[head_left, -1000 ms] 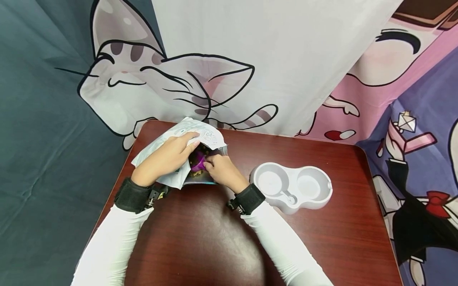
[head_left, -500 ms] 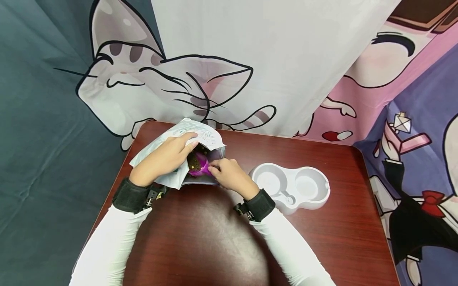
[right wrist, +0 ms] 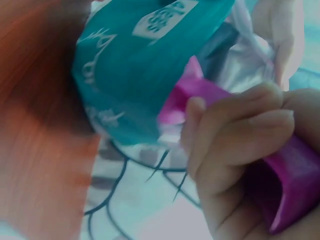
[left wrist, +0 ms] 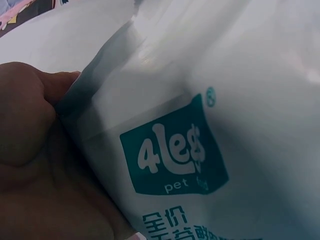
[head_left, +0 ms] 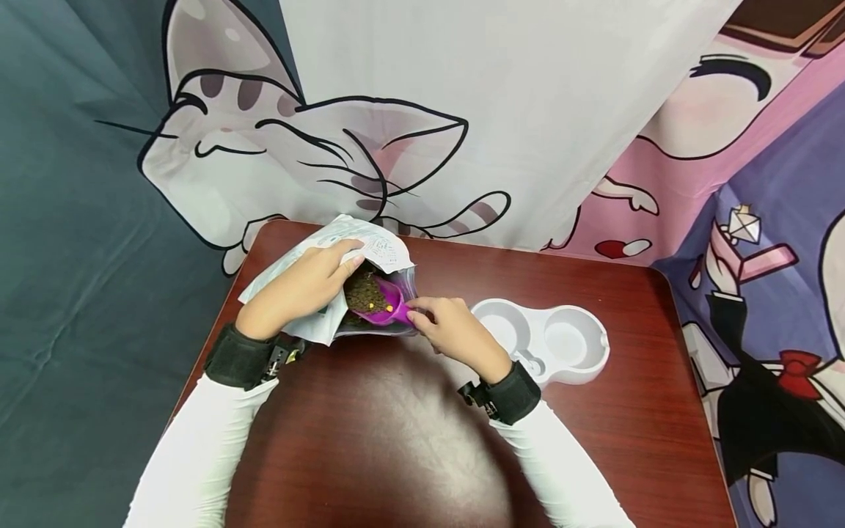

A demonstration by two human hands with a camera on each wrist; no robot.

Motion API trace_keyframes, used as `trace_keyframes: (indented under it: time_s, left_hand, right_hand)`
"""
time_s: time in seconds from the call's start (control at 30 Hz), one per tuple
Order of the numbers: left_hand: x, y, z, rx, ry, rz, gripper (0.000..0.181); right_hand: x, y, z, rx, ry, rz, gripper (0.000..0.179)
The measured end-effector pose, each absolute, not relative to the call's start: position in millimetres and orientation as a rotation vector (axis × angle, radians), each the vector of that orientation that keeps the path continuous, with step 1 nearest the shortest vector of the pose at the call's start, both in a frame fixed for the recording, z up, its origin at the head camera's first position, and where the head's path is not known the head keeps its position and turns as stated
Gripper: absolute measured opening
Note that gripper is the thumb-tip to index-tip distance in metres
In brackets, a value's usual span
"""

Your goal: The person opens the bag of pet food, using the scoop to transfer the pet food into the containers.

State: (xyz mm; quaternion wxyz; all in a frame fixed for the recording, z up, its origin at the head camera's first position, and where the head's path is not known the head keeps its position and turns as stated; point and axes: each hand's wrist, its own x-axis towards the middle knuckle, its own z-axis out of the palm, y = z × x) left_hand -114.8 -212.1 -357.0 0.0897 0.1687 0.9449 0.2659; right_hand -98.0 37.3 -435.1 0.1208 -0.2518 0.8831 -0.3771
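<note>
A white and teal pet food bag (head_left: 383, 248) lies at the back left of the table, its mouth facing right. My left hand (head_left: 305, 284) grips the bag's upper edge; the thumb and the edge show close up beside the "4legs" print on the bag (left wrist: 175, 155) in the left wrist view. With its thumb and fingers my right hand (head_left: 455, 330) pinches the handle of a purple scoop (head_left: 393, 314). Brown kibble (head_left: 365, 293) with a few yellow bits fills the scoop, right at the bag's mouth. In the right wrist view the fingers curl round the scoop (right wrist: 302, 182).
A light grey double pet bowl (head_left: 538, 330) stands on the right part of the brown table (head_left: 634, 440). A cloth printed with cartoon cats (head_left: 264, 161) hangs behind the table's back edge. Both forearms wear black wrist straps (head_left: 518, 396).
My right hand has moved right, drawing the scoop from deep inside the bag toward its mouth. More of the scoop and its kibble now shows. My left hand stays on the bag's edge.
</note>
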Motion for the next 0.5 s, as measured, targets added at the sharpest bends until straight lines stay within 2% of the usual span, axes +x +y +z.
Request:
trace_keyframes:
  time_s: [0.33, 0.5]
  left_hand:
    - [-117, -217, -356, 0.507, 2.846, 0.797, 0.049]
    - [-118, -217, -357, 0.506, 2.838, 0.807, 0.049]
  right_hand:
    - [-86, 64, -481, -0.756, 2.445, -1.442, 0.025]
    - [-77, 65, -486, -0.773, 2.364, -1.646, 0.024]
